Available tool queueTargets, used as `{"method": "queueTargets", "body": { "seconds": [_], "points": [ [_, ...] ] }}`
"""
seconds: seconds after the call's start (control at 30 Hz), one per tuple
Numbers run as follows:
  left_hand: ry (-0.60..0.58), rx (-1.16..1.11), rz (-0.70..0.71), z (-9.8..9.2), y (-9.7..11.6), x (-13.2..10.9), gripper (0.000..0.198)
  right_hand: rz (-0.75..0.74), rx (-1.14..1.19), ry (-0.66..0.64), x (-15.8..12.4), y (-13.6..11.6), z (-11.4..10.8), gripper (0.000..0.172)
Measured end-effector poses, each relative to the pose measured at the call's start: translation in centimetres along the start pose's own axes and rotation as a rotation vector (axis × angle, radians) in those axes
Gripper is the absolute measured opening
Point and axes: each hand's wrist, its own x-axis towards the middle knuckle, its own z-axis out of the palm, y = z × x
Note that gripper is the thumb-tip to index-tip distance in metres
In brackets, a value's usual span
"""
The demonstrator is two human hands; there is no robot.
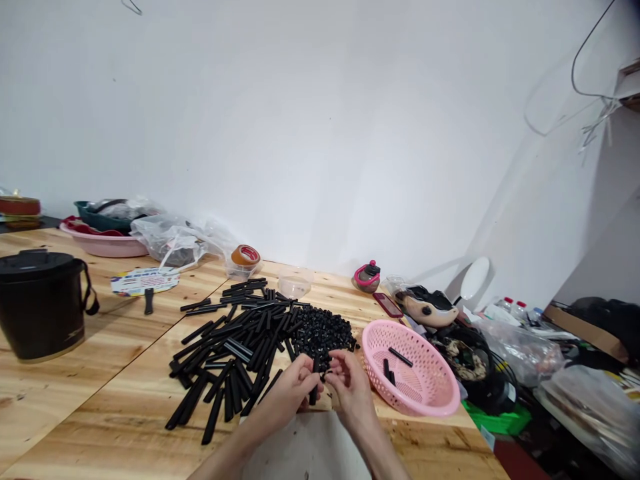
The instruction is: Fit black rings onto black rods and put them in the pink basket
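Observation:
My left hand point(295, 390) is closed round a black plastic strip point(315, 387) that stands nearly upright between my two hands. My right hand point(350, 387) is curled close beside it, its fingertips pinched at the strip's top; whether it holds a small piece I cannot make out. Both hands hover over the near edge of the wooden table point(100, 413). Just beyond them lie a pile of several long black strips point(235, 353) and a heap of small black pieces point(323, 330). A pink basket point(425, 393) to the right holds three black pieces.
A black bucket point(43, 303) stands at the left. Along the back are pink and green basins point(103, 243), plastic bags point(173, 243), a tape roll point(245, 255) and a clear cup point(294, 287). Clutter and bags crowd the right end beyond the table's edge.

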Motion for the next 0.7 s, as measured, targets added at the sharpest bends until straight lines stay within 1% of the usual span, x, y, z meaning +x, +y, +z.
{"method": "queueTargets", "body": {
  "seconds": [0.07,0.1,0.2,0.27,0.5,0.7],
  "points": [
    [-0.047,-0.073,-0.010,0.2,0.1,-0.3,0.018,0.108,0.259,0.032,0.0,-0.4,0.1,0.036],
    [-0.070,-0.111,-0.012,0.1,0.2,-0.4,0.020,0.147,0.352,0.036,0.0,-0.6,0.1,0.038],
    [-0.133,-0.246,-0.003,-0.1,0.5,-0.7,0.027,0.187,0.487,0.025,-0.1,-1.3,-0.2,0.039],
    [-0.158,-0.304,0.006,-0.3,0.6,-0.9,0.029,0.180,0.511,0.020,-0.2,-1.9,-0.6,0.039],
    [-0.174,-0.318,0.009,-0.2,0.1,-0.8,0.033,0.112,0.505,0.035,-0.3,-2.9,-1.4,0.037],
    [-0.161,-0.371,-0.014,-0.3,-0.6,-0.5,0.040,0.113,0.494,0.102,-0.3,-3.4,-1.3,0.051]
  ]
}}
